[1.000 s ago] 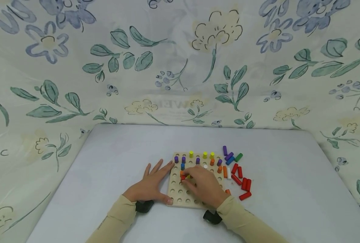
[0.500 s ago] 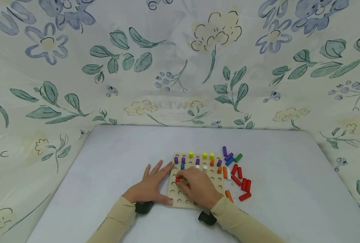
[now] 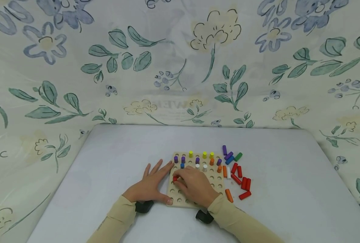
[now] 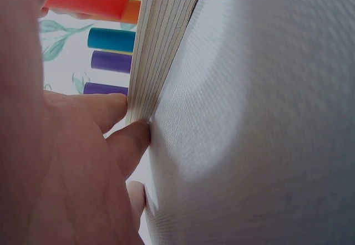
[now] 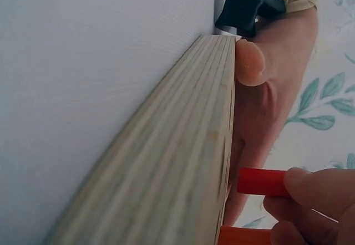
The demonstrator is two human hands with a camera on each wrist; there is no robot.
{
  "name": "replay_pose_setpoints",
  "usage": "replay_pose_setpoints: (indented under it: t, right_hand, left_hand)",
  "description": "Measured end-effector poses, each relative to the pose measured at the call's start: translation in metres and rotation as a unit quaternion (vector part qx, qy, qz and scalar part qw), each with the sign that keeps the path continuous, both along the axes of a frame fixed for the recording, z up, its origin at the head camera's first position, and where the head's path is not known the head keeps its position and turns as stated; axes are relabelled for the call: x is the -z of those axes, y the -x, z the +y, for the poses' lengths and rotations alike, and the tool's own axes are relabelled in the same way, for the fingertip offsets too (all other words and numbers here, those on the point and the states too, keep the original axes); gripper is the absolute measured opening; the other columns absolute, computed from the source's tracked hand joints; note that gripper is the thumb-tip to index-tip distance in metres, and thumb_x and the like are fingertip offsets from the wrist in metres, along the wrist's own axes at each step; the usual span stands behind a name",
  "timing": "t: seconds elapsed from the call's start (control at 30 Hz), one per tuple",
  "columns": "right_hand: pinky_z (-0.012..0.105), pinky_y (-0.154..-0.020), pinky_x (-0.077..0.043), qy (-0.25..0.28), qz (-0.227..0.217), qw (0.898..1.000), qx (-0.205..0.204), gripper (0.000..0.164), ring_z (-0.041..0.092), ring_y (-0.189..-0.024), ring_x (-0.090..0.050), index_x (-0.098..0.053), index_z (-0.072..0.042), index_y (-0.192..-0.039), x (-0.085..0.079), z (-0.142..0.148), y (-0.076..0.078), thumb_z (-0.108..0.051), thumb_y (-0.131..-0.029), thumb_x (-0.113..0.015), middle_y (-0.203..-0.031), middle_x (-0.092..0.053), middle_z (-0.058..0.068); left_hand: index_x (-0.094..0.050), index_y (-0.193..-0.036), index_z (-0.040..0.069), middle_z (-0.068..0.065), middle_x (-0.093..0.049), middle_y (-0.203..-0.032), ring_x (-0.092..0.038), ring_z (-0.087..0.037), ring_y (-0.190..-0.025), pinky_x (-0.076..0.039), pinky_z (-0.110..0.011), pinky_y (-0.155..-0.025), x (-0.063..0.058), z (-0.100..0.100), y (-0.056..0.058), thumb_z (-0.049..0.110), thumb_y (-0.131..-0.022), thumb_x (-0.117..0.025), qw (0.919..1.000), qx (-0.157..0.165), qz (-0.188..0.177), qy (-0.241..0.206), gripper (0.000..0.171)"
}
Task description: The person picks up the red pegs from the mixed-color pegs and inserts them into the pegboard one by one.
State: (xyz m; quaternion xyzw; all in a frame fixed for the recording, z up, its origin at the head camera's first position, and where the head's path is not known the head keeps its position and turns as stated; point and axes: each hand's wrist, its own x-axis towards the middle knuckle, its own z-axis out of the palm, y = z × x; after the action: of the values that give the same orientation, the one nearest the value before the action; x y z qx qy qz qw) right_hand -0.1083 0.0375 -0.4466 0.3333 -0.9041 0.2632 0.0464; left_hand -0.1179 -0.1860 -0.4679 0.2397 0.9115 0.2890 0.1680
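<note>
My right hand (image 3: 195, 185) pinches a red peg (image 5: 260, 182) between thumb and fingertip over the left side of a wooden pegboard (image 3: 180, 202). In the right wrist view the peg's free end sits just off the board's face. My left hand (image 3: 149, 185) lies with fingers spread along the board's left edge, thumb at its near corner. Purple pegs (image 3: 183, 159), a blue peg (image 3: 182, 166), yellow pegs (image 3: 205, 155), white pegs (image 3: 197, 166) and orange pegs (image 3: 211, 162) stand in holes. An orange peg (image 5: 244, 235) stands close below the red one. My right hand hides part of the board.
Right of the board lie several loose red pegs (image 3: 236, 179), a green peg (image 3: 238, 156), a blue peg (image 3: 230, 160), purple pegs (image 3: 224, 150), a white peg (image 3: 228, 172) and orange pegs (image 3: 229, 195). A floral cloth (image 3: 168, 67) hangs behind the white table (image 3: 131, 141).
My right hand has shifted left with the red peg, from beside the standing orange peg toward the board's left column. My left hand stays in place.
</note>
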Motion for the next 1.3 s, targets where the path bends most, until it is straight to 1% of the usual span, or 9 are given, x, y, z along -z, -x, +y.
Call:
replay_pose_setpoints:
  t: [0.2,0.5,0.83,1.07,1.3]
  right_hand:
    - [0.022,-0.076,-0.054,-0.002,-0.005,1.0,-0.003,0.02,0.008,-0.089,-0.063,-0.071,-0.013,-0.114,-0.0008,-0.0029,-0.0005,-0.023,-0.096,-0.07,-0.1,-0.073,-0.004]
    - [0.022,-0.077,-0.055,-0.013,-0.012,1.0,0.001,0.022,0.009,-0.091,-0.063,-0.071,-0.013,-0.116,0.0006,-0.0054,0.0001,-0.024,-0.097,-0.07,-0.1,-0.073,-0.004]
    - [0.02,-0.076,-0.055,-0.014,-0.012,1.0,-0.013,0.02,0.006,-0.089,-0.067,-0.069,-0.013,-0.115,0.0036,-0.0055,-0.0007,-0.022,-0.098,-0.068,-0.098,-0.073,-0.004]
    - [0.02,-0.073,-0.054,-0.02,0.003,1.0,-0.015,0.019,0.006,-0.086,-0.066,-0.068,-0.013,-0.114,0.003,-0.0062,-0.0018,-0.022,-0.097,-0.069,-0.096,-0.072,-0.005]
    - [0.019,-0.07,-0.053,-0.027,0.009,1.0,-0.01,0.018,0.004,-0.081,-0.063,-0.068,-0.014,-0.113,0.0035,-0.0072,-0.0017,-0.023,-0.097,-0.069,-0.093,-0.071,-0.005]
  left_hand:
    - [-0.021,-0.162,0.017,-0.007,-0.019,-0.167,0.003,-0.037,-0.154,0.012,-0.065,-0.116,-0.0005,0.0,0.0,0.06,-0.068,-0.086,1.0,0.0,0.0,-0.002,0.123]
    - [-0.021,-0.162,0.016,-0.005,-0.019,-0.167,0.003,-0.035,-0.154,0.012,-0.064,-0.116,-0.0016,0.0008,0.0006,0.061,-0.068,-0.086,1.0,0.004,0.003,-0.002,0.123]
    - [-0.021,-0.162,0.017,-0.006,-0.019,-0.167,0.004,-0.036,-0.154,0.012,-0.065,-0.116,0.0014,0.0001,0.0011,0.06,-0.068,-0.086,1.0,-0.001,0.003,0.004,0.123]
    - [-0.021,-0.162,0.016,-0.007,-0.019,-0.167,0.004,-0.036,-0.154,0.012,-0.065,-0.116,-0.0012,0.0004,-0.0004,0.058,-0.068,-0.087,1.0,-0.001,-0.004,-0.005,0.122]
    - [-0.021,-0.162,0.014,-0.008,-0.02,-0.167,0.004,-0.036,-0.154,0.013,-0.064,-0.116,-0.0037,0.0003,-0.0012,0.058,-0.068,-0.086,1.0,0.0,0.0,-0.007,0.122]
